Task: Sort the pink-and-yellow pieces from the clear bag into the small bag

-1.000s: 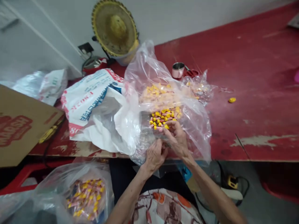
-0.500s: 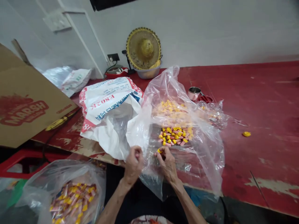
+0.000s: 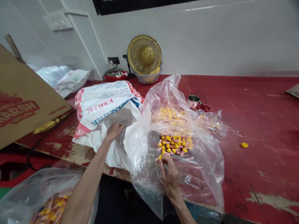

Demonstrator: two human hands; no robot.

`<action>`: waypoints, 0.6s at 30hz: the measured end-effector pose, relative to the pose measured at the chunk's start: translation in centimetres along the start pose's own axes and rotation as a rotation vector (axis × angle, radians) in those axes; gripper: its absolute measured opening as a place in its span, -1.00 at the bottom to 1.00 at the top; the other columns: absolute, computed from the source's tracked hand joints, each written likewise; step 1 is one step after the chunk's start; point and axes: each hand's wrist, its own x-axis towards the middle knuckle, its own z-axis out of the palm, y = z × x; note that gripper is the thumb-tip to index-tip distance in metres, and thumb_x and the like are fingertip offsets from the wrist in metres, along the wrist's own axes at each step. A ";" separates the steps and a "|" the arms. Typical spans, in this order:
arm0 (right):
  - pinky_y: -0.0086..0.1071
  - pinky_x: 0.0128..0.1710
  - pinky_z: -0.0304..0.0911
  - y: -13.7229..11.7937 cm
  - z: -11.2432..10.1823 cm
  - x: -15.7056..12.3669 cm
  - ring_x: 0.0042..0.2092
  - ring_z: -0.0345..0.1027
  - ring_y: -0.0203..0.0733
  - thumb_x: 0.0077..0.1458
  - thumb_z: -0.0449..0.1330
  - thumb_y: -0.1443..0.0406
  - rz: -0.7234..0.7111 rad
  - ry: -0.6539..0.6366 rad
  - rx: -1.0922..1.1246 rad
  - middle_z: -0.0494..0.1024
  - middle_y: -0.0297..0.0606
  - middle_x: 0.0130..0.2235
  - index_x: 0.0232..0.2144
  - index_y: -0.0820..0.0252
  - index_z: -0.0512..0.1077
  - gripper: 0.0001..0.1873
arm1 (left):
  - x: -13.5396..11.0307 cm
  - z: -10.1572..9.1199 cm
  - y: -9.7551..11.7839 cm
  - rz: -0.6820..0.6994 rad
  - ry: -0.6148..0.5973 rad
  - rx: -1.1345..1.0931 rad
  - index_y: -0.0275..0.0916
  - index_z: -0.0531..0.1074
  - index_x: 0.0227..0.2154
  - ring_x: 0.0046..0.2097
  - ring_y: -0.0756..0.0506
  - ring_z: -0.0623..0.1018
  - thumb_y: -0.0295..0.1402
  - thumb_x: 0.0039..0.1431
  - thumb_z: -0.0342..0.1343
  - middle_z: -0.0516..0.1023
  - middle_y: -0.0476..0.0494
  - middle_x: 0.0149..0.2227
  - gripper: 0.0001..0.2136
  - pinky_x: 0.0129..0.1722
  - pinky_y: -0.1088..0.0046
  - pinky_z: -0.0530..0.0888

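Note:
My right hand [image 3: 169,175] is inside a transparent plastic bag [image 3: 206,168], pinching a yellow-ended candy [image 3: 160,157] at its fingertips. Just beyond it lies a heap of pink candies with yellow wrapper ends [image 3: 174,145], and more sit blurred behind the plastic farther back. My left hand [image 3: 115,130] reaches into the mouth of a white woven sack [image 3: 107,104] with red and blue print, its fingers resting on the sack's inner plastic liner. Another plastic bag of candies [image 3: 50,211] lies at the lower left, under my left forearm.
A single yellow candy [image 3: 244,145] lies on the worn red tabletop [image 3: 263,118]. A cardboard box flap [image 3: 25,109] juts in at the left. Beyond stand a steel cup [image 3: 193,101], red-handled scissors [image 3: 203,107], and a woven hat [image 3: 144,54] on a bowl [image 3: 148,79].
My left hand has left the transparent bag's edge and moved up and left into the white sack's mouth. My right hand stays by the candies, and the view has shifted slightly.

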 end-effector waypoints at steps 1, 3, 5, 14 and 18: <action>-0.26 -0.19 0.45 0.1 -0.1 0.0 -0.27 0.54 -0.09 0.37 0.16 0.10 -0.044 0.024 -0.019 0.62 -0.25 -0.31 -0.33 0.04 0.46 -0.76 | -0.6 -0.4 -0.2 0.015 -0.011 -0.005 -0.16 0.46 -0.44 -0.11 -0.24 0.60 -0.28 0.04 0.24 0.64 -0.17 -0.26 -0.89 -0.01 0.24 0.50; -0.27 -0.24 0.43 0.5 -0.5 0.1 -0.32 0.52 -0.10 0.37 0.14 0.08 -0.076 0.010 -0.059 0.60 -0.26 -0.36 -0.37 0.03 0.45 -0.72 | -2.2 -1.3 -0.3 0.045 0.020 -0.057 -0.16 0.48 -0.37 -0.17 -0.16 0.58 -0.23 0.07 0.21 0.62 -0.12 -0.27 -0.87 -0.07 0.33 0.51; -0.29 -0.35 0.37 0.8 -0.9 0.3 -0.42 0.46 -0.13 0.34 0.15 0.02 -0.022 -0.037 -0.083 0.56 -0.30 -0.43 -0.41 0.03 0.43 -0.66 | -4.3 -2.1 0.0 0.071 0.111 -0.200 -0.18 0.47 -0.32 -0.27 -0.10 0.54 -0.17 0.09 0.20 0.58 -0.07 -0.34 -0.80 -0.19 0.40 0.50; -0.34 -0.26 0.40 -2.9 -0.2 1.3 -0.42 0.43 -0.23 0.17 0.29 -0.15 0.466 0.277 0.474 0.61 -0.31 -0.39 -0.35 0.09 0.36 -0.53 | -15.8 0.0 6.3 0.124 -0.235 -0.819 -0.19 0.44 -0.20 -0.60 0.06 0.34 -0.08 0.04 0.33 0.44 0.09 -0.52 -0.63 -0.67 0.59 0.24; -0.40 -0.29 0.38 -3.5 0.5 1.1 -0.43 0.36 -0.30 0.13 0.34 -0.12 0.565 0.290 0.665 0.55 -0.36 -0.41 -0.39 0.11 0.36 -0.53 | -19.3 4.7 7.8 -0.038 -0.488 -0.839 -0.19 0.41 -0.21 -0.71 0.08 0.26 0.12 -0.02 0.37 0.40 0.15 -0.61 -0.48 -0.74 0.59 0.15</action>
